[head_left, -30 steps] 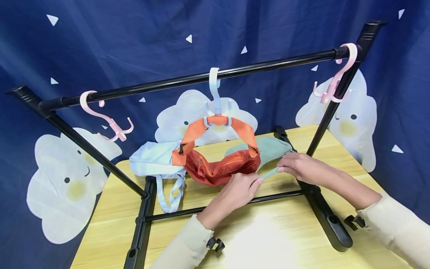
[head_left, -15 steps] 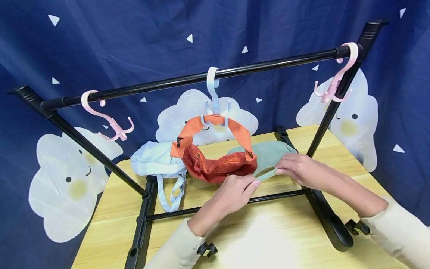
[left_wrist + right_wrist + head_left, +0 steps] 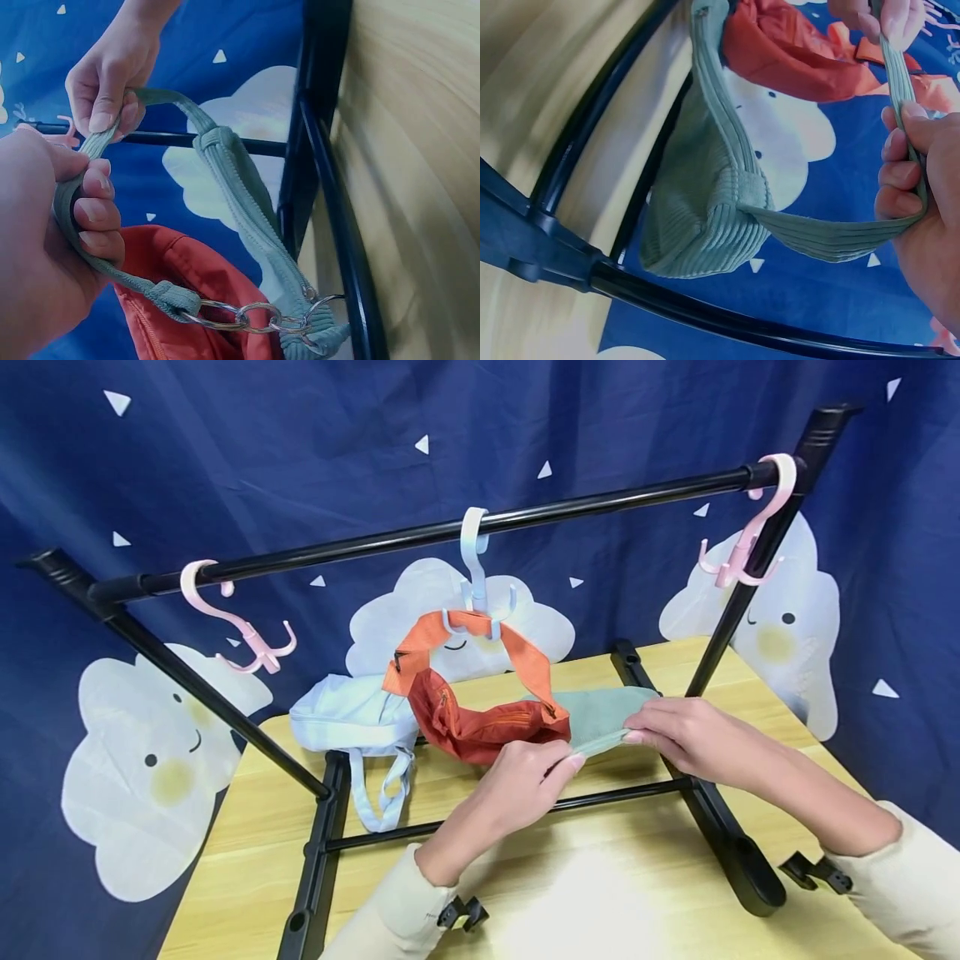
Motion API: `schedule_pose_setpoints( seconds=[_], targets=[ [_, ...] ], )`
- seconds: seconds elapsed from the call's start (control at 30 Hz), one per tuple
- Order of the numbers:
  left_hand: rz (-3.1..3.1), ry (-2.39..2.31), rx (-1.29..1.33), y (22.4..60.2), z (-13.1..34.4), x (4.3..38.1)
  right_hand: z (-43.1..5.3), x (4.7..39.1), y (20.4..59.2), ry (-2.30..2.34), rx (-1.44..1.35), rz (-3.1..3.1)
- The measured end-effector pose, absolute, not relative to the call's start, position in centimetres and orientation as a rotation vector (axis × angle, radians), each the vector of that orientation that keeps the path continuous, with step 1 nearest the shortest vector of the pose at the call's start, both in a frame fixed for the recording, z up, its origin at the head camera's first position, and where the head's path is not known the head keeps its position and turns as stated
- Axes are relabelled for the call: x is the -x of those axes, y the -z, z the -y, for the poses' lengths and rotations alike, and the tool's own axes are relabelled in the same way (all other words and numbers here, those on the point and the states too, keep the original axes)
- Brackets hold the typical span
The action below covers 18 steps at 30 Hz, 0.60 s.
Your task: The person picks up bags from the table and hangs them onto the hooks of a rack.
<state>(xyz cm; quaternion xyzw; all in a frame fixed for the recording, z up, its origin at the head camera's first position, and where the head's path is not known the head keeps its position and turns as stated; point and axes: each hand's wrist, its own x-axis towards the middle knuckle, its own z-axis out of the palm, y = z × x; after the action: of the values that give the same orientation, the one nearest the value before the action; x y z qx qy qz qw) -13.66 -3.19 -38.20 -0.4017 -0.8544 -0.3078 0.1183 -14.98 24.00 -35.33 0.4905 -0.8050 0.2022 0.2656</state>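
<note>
Both hands grip the strap (image 3: 832, 236) of a green corduroy shoulder bag (image 3: 705, 187). In the head view my left hand (image 3: 517, 785) pinches the strap just below the hanging bag, and my right hand (image 3: 693, 735) pinches it a little to the right. A short taut stretch runs between them. Metal chain links (image 3: 259, 316) join one strap end to the bag in the left wrist view. The green bag hangs low behind the hands, partly hidden by a red bag (image 3: 487, 731). That red bag's orange strap (image 3: 525, 660) hangs on a light blue hook hanger (image 3: 474, 560).
A black rack with a top bar (image 3: 615, 510) and a lower bar (image 3: 615, 795) stands on a wooden table (image 3: 420, 902). Pink hook hangers hang at the left (image 3: 247, 631) and right (image 3: 742, 547). A light blue bag (image 3: 352, 714) lies at the back left.
The red bag and its strap have swung slightly left on the hanger. My right hand has shifted a little right, and the green bag has turned behind the taut strap.
</note>
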Motion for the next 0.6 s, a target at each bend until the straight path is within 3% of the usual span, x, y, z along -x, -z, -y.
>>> schedule_pose_setpoints(
  seconds=[0.6],
  targets=[
    [2.388,1.039,1.217,36.0,2.6,13.2,-24.4,13.2,32.0,-0.524,-1.313,2.124]
  ],
)
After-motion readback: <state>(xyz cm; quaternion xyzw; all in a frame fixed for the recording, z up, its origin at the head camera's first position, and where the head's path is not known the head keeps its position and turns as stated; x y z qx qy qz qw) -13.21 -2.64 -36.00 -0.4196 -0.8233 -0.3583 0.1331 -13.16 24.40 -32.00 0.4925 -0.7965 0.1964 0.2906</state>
